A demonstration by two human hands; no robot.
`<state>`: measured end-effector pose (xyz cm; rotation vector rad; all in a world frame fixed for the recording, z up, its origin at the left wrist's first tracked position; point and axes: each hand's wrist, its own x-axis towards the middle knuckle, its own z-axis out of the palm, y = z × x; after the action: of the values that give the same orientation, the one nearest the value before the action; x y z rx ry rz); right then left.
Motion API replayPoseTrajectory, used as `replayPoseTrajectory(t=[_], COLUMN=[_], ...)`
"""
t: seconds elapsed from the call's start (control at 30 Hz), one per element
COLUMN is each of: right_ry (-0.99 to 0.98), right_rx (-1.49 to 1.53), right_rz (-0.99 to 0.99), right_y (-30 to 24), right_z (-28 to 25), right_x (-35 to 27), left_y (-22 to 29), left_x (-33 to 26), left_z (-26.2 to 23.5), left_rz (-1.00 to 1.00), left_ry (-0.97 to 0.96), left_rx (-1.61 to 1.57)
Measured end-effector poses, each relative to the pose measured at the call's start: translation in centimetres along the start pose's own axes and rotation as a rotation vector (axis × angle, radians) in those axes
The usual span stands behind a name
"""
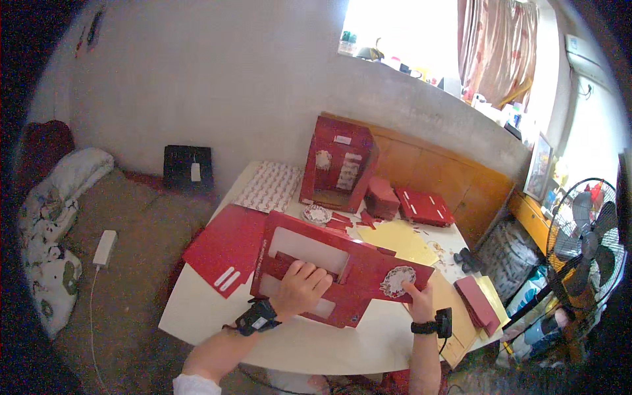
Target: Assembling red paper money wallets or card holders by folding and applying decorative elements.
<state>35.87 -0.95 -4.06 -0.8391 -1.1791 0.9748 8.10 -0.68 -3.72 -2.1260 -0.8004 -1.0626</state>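
Note:
A red cardboard box blank (365, 270) with large white-looking window areas lies tilted before me, across the near side of the white table (197, 316). My left hand (303, 288) is closed at its middle, the fingers curled down against the red strip between the windows; the fingertips are hidden. My right hand (419, 299) grips the blank's right end, thumb on top beside an ornate white round cutout pattern (397, 281). Its other fingers are hidden under the card. Under the blank's left side is a flat red sheet (224, 243) with two white slots.
A standing red box (339, 161) is at the back, beside red card stacks (424, 206). Yellow sheets (398, 240), a patterned white sheet (270, 186) and paper scraps lie around. A fan (586, 230) stands at the right; a brown bed (131, 263) is at the left.

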Motion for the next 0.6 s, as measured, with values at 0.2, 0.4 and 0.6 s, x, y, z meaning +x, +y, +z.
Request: replayPoseTrajectory(t=[0.2,0.4,0.6], right_ry=[-0.003,0.007,-0.019], right_rx=[0.012,0.064,-0.003], right_rz=[-0.014,-0.028,-0.044], right_y=[0.51,0.22,0.38], right_z=[-0.53,0.17,-0.50], right_x=[0.09,-0.14,-0.12], left_y=[-0.01,-0.14,-0.04], left_x=[0.08,-0.05,-0.15], left_z=[0.46,0.42,0.36], left_rz=[0.020,0.017,0.018], left_ry=[0.046,-0.008,0.005], left_rx=[-0.047,-0.038,-0.036])
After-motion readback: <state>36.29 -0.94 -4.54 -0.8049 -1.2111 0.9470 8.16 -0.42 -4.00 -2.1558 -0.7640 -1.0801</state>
